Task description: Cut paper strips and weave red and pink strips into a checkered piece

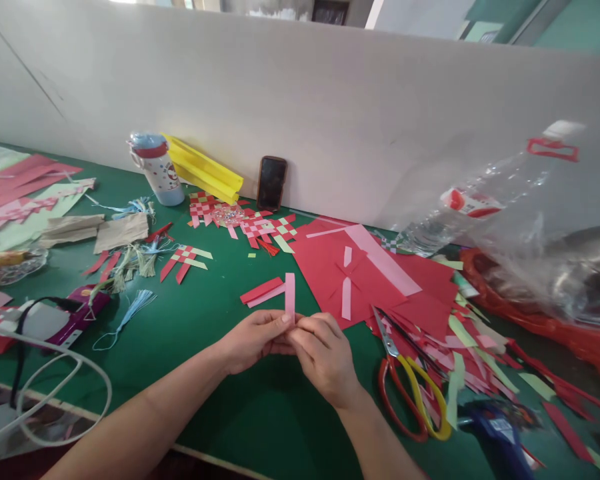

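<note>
Pink strip (pixel 290 297): it stands upright between the hands, its lower end among the fingertips, its upper end free above the surface (pixel 200 320).
Left hand (pixel 263 340): pinching the strip near its lower end, thumb on the near face.
Right hand (pixel 325 350): fingers curled in and closed on the same end, touching the left fingertips; its thumb is hidden.
Handling: it looks like paper, so probably very light, stiff enough to stand when held, easily creased or torn and not very slippery.
Hold: best taken flat between thumb and finger near an end, with little pressure, so the free length stays unbent.
Loose strips (pixel 264 292): one red and one pink, lying just beyond the left hand; likely to handle much the same.
Scissors (pixel 405 393): on the surface to the right of the right hand, handles toward the person.
Bottle (pixel 480 193): clear, tilted, cap on; no liquid can be made out.
Cup (pixel 155 170): lidded and near the wall (pixel 330 113); its contents are hidden.
Red bag (pixel 540 327): spread around and below a shiny metal thing (pixel 593 280), with clear plastic beside it; what else it holds cannot be told.
</note>
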`<state>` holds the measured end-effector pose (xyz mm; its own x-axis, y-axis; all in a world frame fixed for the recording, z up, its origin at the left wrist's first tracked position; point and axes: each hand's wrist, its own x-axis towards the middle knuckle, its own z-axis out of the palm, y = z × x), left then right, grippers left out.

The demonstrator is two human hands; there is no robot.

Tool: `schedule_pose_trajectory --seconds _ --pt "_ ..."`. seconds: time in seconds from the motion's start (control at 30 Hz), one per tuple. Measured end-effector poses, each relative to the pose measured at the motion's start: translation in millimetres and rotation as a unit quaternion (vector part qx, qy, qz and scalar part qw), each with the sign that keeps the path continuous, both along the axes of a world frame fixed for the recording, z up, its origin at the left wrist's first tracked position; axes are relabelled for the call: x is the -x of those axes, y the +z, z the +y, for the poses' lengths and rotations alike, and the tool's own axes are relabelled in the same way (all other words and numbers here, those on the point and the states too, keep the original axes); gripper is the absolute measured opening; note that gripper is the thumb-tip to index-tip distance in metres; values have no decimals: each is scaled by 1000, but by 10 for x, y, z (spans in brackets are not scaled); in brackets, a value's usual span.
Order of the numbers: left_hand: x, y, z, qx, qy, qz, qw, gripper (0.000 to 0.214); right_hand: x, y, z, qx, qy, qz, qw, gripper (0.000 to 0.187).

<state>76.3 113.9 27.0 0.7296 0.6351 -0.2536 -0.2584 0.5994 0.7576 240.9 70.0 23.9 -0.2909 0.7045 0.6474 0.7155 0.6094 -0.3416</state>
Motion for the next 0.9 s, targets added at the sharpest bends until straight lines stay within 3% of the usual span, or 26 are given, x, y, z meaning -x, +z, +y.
schedule_pose_trajectory --seconds 0.13,0.27,0.4,0.47,0.53,0.9 --pt "-3 -1 26 16 19 27 999 38 20 24 -19 27 3 1 1000 17" --pt "-5 -25 28 21 23 47 998 37 -20 1 -24 105 -23 137 985 10" --pt "-1 -29 -3 -1 -29 88 996 43 -63 -49 2 261 -102 304 911 19" --pt "-3 -24 -24 -21 -61 109 992 44 -58 -55 14 327 -86 336 879 25" --pt "-5 -17 -37 -32 -82 117 989 43 -38 -46 19 362 -65 337 867 27" --pt "24 39 -7 28 -94 100 990 37 -37 17 48 351 -80 384 850 33"
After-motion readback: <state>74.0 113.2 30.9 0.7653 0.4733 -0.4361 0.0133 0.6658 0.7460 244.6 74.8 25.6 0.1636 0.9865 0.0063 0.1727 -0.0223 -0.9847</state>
